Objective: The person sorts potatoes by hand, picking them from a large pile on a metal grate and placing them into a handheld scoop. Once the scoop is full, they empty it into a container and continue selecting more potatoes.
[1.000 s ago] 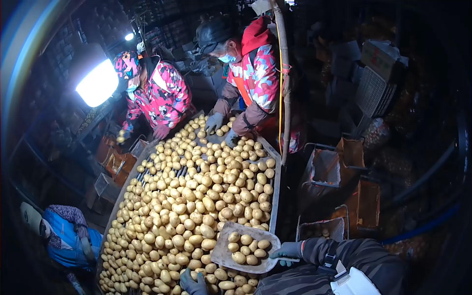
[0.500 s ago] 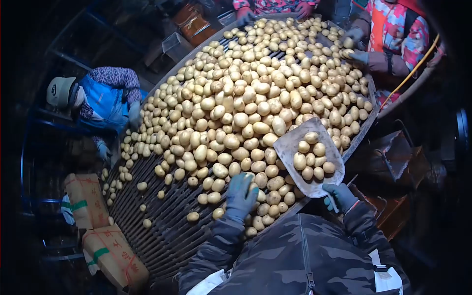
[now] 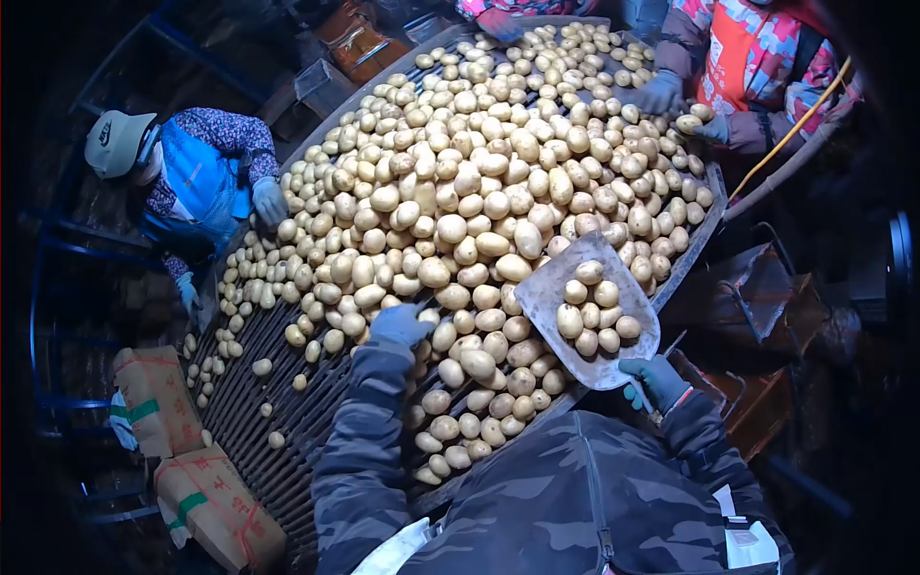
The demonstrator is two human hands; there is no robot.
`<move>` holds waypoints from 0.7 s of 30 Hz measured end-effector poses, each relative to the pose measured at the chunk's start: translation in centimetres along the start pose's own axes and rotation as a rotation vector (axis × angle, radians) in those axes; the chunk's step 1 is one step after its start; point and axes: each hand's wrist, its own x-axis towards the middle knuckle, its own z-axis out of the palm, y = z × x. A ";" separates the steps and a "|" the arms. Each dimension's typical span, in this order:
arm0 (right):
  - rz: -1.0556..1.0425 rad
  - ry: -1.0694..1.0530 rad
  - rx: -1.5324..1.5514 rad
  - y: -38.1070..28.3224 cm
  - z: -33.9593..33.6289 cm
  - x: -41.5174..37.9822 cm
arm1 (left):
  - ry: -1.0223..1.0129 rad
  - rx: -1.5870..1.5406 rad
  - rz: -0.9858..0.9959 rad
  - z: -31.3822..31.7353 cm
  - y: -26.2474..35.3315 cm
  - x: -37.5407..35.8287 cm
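My gloved right hand [image 3: 656, 383] is closed round the handle of a pale, worn scoop [image 3: 628, 264]. Several potatoes [image 3: 591, 305] lie in the scoop, which is held over the near right edge of the sorting table. My gloved left hand [image 3: 401, 326] reaches over the heap at the near side, palm down, with its fingers stretched across the potatoes [image 3: 443, 335]. The fingertips are partly hidden, and no potato shows clearly in its grasp. A large heap of potatoes [image 3: 470, 182] covers most of the slatted table.
Dark slats [image 3: 316, 402] show at the lower left with a few loose potatoes. Two cardboard boxes [image 3: 216, 498] stand at the left. A co-worker in a blue vest [image 3: 206, 177] works at the left; others in patterned sleeves [image 3: 685, 38] work at the far side. Metal chutes [image 3: 762, 287] stand at the right.
My left hand has moved left and farther away over the heap. The near potatoes have shifted and spread. The scoop remains in my right hand, a little to the left in view.
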 end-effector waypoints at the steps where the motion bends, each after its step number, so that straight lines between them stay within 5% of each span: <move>1: -0.001 0.007 0.013 0.2 0.0 0.0 | -0.008 -0.006 0.005 -0.1 -0.3 -0.4; 5: 0.019 -0.024 0.004 0.2 0.1 0.1 | 0.416 -0.372 0.208 2.7 2.7 -1.8; 9: -0.007 -0.018 0.028 0.0 0.6 0.3 | 0.496 -0.043 0.218 6.2 6.9 -1.4; 12: -0.035 -0.048 -0.018 0.3 -0.3 0.2 | 0.347 -0.159 0.178 5.5 6.8 -0.6; 16: -0.012 -0.053 -0.109 -0.5 -0.9 -0.3 | 0.200 -1.028 0.275 2.2 7.2 -1.3; 17: 0.026 -0.060 -0.127 -1.3 -0.6 -1.2 | 0.047 -1.081 0.312 -1.3 10.2 -4.4; 19: 0.028 -0.080 -0.101 -2.0 0.0 -1.8 | 0.114 -1.029 0.468 -1.2 12.3 -4.2; 21: 0.018 -0.084 -0.126 -1.3 -0.4 -1.2 | 0.262 -0.740 0.402 -1.2 12.5 -1.0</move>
